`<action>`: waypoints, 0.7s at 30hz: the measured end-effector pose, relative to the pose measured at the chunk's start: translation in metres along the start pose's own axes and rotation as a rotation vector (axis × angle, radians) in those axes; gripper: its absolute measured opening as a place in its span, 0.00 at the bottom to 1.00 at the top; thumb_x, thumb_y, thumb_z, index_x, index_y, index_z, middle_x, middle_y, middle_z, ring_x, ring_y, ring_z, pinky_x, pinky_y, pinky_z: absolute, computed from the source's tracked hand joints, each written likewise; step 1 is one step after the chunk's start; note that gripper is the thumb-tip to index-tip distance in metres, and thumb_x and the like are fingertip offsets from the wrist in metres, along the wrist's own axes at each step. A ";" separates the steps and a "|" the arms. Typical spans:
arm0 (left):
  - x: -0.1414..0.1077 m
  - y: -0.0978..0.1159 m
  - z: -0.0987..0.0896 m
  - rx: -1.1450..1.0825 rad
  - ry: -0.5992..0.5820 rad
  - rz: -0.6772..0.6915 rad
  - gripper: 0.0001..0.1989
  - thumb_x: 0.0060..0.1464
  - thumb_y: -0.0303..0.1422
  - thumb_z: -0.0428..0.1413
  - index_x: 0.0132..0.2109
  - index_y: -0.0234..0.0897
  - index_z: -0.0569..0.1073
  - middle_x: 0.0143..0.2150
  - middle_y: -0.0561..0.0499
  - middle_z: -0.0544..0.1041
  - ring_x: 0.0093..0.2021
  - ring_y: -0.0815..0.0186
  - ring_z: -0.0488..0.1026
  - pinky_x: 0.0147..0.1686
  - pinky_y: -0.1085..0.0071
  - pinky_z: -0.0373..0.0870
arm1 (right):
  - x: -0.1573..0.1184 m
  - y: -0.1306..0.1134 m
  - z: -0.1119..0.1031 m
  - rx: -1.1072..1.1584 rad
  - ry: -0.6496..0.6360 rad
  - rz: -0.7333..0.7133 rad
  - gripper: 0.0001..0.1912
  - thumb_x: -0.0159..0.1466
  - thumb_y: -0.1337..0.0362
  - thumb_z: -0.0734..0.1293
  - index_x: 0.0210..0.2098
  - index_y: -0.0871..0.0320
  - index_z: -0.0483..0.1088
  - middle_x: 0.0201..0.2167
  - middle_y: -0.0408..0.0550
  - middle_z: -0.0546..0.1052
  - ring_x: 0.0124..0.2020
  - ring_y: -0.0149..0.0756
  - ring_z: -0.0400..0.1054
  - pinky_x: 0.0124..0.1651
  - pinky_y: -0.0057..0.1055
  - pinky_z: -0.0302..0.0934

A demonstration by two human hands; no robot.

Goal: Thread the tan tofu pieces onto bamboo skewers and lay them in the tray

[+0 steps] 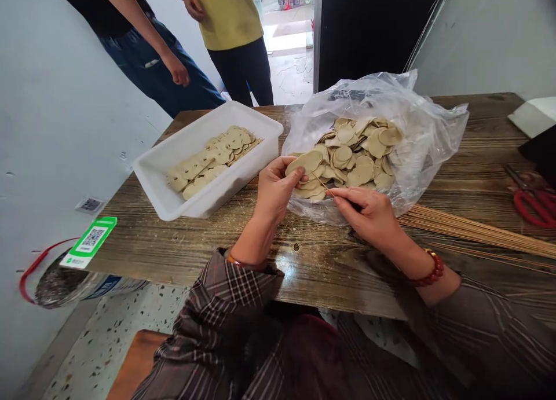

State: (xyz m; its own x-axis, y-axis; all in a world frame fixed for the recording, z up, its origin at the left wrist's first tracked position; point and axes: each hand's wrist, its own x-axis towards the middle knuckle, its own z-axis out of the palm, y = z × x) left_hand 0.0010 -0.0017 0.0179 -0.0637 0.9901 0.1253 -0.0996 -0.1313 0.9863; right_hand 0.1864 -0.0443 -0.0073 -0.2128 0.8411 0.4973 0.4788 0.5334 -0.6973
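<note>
My left hand [278, 186] pinches a flat, pale beige slice [305, 162] between thumb and fingers, over the front left part of an open clear plastic bag [428, 139]. A heap of similar round slices [360, 171] lies in that bag. Between the thumb and fingers of my right hand [367, 212] is a thin wooden skewer [324, 186], its far end close to the held slice; whether it pierces the slice I cannot tell. Left of my hands, a white plastic tray [208, 200] holds several rows of slices threaded on skewers [217, 157].
Loose skewers [482, 229] lie on the wooden table [174, 249] at the right, near red-handled scissors [534, 206]. A green code card [89, 242] sits at the left edge, above a bucket [65, 281]. Two people [234, 24] stand behind the table.
</note>
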 end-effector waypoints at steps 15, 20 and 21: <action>-0.002 0.000 0.002 0.100 0.006 0.043 0.03 0.49 0.29 0.61 0.34 0.36 0.74 0.25 0.54 0.74 0.27 0.71 0.70 0.30 0.74 0.68 | 0.001 0.000 0.001 0.019 0.003 0.019 0.13 0.65 0.66 0.63 0.42 0.54 0.80 0.35 0.48 0.83 0.36 0.38 0.77 0.37 0.33 0.68; -0.001 -0.003 0.000 0.158 0.030 0.106 0.03 0.50 0.29 0.61 0.34 0.37 0.75 0.25 0.54 0.75 0.27 0.72 0.70 0.30 0.74 0.67 | 0.001 0.003 0.001 0.009 -0.008 0.013 0.13 0.65 0.66 0.63 0.42 0.56 0.80 0.35 0.49 0.83 0.35 0.38 0.77 0.36 0.33 0.67; 0.000 -0.003 -0.001 0.170 0.037 0.114 0.03 0.50 0.30 0.61 0.34 0.37 0.75 0.26 0.54 0.75 0.28 0.71 0.70 0.30 0.74 0.67 | 0.000 0.003 0.001 0.011 -0.007 0.015 0.13 0.65 0.66 0.63 0.42 0.56 0.80 0.35 0.49 0.83 0.35 0.38 0.76 0.36 0.33 0.67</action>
State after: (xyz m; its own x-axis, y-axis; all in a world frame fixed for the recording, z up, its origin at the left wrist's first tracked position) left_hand 0.0007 -0.0017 0.0145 -0.1013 0.9663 0.2366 0.0796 -0.2292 0.9701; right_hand 0.1869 -0.0421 -0.0102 -0.2121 0.8494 0.4832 0.4728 0.5219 -0.7099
